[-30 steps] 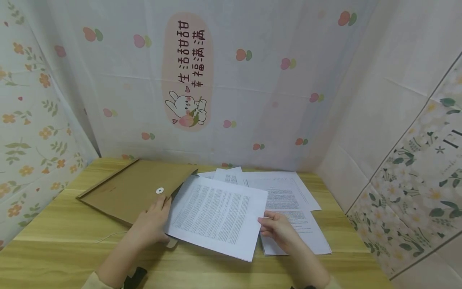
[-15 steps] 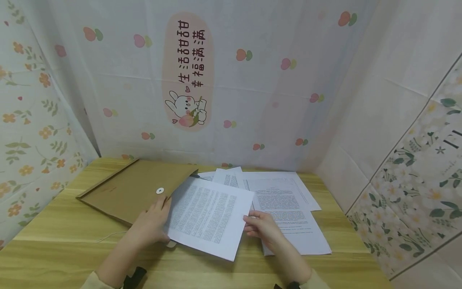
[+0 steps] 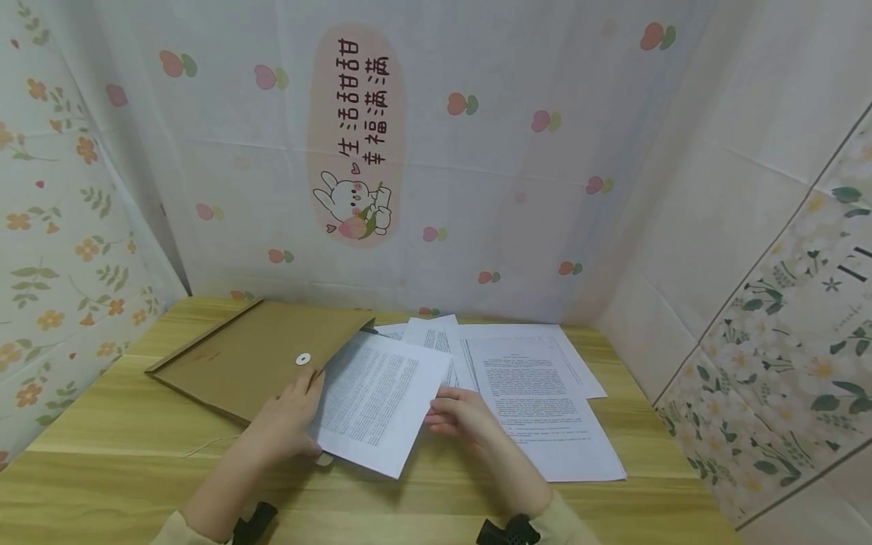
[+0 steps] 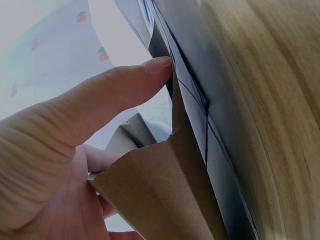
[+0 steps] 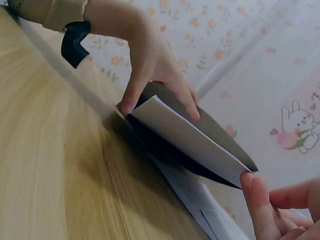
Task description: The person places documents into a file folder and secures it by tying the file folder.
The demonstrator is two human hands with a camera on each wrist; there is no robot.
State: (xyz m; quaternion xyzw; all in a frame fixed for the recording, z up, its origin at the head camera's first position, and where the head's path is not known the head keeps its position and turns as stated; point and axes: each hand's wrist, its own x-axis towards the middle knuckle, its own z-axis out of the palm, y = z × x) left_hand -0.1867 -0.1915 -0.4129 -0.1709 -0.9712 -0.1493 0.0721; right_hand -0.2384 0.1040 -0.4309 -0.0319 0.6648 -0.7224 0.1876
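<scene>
A brown document envelope (image 3: 252,356) with a white button lies on the left of the table, its mouth facing right. My left hand (image 3: 289,420) grips the envelope at its mouth, fingers on the top face. In the left wrist view, the thumb (image 4: 125,92) reaches across the cardboard edge (image 4: 155,175) at the opening. A stack of printed paper (image 3: 378,393) is partly inside the envelope, its left part hidden there. My right hand (image 3: 466,416) pinches the stack's outer right edge; in the right wrist view, its fingertips (image 5: 248,182) meet the stack's corner.
More printed sheets (image 3: 538,424) lie spread and overlapping on the right of the wooden table (image 3: 409,518). A thin string (image 3: 207,445) trails from the envelope's near side. Patterned cloth (image 3: 518,189) hangs behind the table and along both sides.
My right hand has moved left with the paper stack, which has slid further into the envelope. The left hand and the envelope have stayed in place.
</scene>
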